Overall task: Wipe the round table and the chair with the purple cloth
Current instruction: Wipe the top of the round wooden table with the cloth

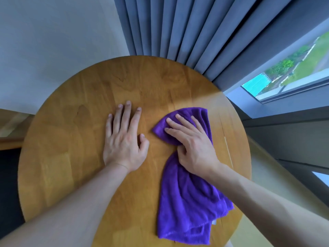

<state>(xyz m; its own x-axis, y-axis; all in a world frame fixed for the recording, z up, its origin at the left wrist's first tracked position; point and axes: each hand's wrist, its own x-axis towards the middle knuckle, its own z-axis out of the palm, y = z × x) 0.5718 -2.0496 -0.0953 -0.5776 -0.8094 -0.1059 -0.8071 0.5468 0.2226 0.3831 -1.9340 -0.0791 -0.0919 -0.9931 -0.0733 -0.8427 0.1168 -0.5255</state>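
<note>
Lying near the right edge of the round wooden table [71, 122], the purple cloth [188, 198] was pressed by the flat-fingered right hand [192, 148]; the left hand [124, 139] rested flat mid-table. Grey curtains [178, 29] hung behind, beside a window [293, 68].

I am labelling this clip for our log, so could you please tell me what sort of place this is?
Probably a hotel room or a bedroom corner. A small round wooden table stands against long grey curtains, beside a window that looks down on grass and a road.
</note>
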